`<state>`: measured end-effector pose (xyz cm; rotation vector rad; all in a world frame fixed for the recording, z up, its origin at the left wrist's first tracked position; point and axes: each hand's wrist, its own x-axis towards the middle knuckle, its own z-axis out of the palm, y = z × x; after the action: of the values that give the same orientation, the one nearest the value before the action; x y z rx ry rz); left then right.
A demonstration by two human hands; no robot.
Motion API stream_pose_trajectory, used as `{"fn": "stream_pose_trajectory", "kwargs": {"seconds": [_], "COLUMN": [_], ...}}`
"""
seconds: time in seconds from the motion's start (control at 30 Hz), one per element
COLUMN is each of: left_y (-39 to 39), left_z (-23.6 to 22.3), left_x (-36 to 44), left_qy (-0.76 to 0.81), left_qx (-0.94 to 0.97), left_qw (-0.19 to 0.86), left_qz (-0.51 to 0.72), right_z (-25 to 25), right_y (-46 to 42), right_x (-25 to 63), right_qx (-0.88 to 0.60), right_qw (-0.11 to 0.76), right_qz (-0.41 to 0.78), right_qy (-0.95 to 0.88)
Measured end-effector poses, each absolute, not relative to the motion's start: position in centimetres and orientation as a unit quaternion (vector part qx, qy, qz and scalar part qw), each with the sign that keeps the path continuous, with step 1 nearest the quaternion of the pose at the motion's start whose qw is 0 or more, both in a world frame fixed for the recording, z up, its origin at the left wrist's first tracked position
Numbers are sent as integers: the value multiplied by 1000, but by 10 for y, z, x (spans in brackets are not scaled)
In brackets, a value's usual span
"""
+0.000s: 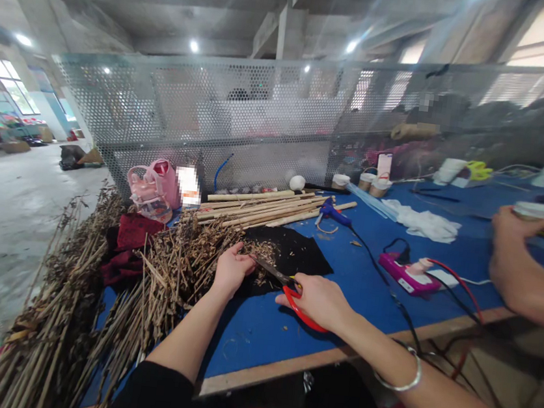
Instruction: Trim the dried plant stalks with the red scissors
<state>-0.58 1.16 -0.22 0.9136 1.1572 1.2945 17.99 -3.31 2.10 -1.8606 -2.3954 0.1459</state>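
My right hand [322, 300] is closed around the red handles of a pair of scissors [271, 270], whose blades point left toward my other hand. Fingers pinched together, my left hand [232, 271] is by the blade tips at the edge of the dried plant stalks [166, 274]; what it pinches is too small to make out. Short dry clippings [266, 254] lie scattered beneath and behind the blades on a black sheet [308, 251]. The bundled stalks spread out to the left of my left forearm.
Bamboo sticks [276, 210], a blue glue gun [336, 212], a magenta power strip [408, 276] and white gloves [422, 220] lie on the blue table [246, 345]. A pink bag [161, 181] stands behind the stalks. Another person's hand [511, 234] holds a cup at right. Perforated metal panels [166, 100] border the back.
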Motion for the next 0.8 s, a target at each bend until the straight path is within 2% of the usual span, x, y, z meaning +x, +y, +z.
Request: {"fn": "stream_pose_trajectory", "kwargs": {"seconds": [0.33,0.8], "left_y": [13,16], "left_z": [-9,-15], "left_x": [-8,-11], "left_qy": [500,535], "left_qx": [390,438], "left_qw": [552,511], "left_qz": [542,510], "right_z": [16,12], "right_y": [-36,-30], "right_x": [179,180], "right_qx": [-599,-588], "right_qw": [45,32], "right_qz": [-14,46], "right_qy": [-800,-807]}}
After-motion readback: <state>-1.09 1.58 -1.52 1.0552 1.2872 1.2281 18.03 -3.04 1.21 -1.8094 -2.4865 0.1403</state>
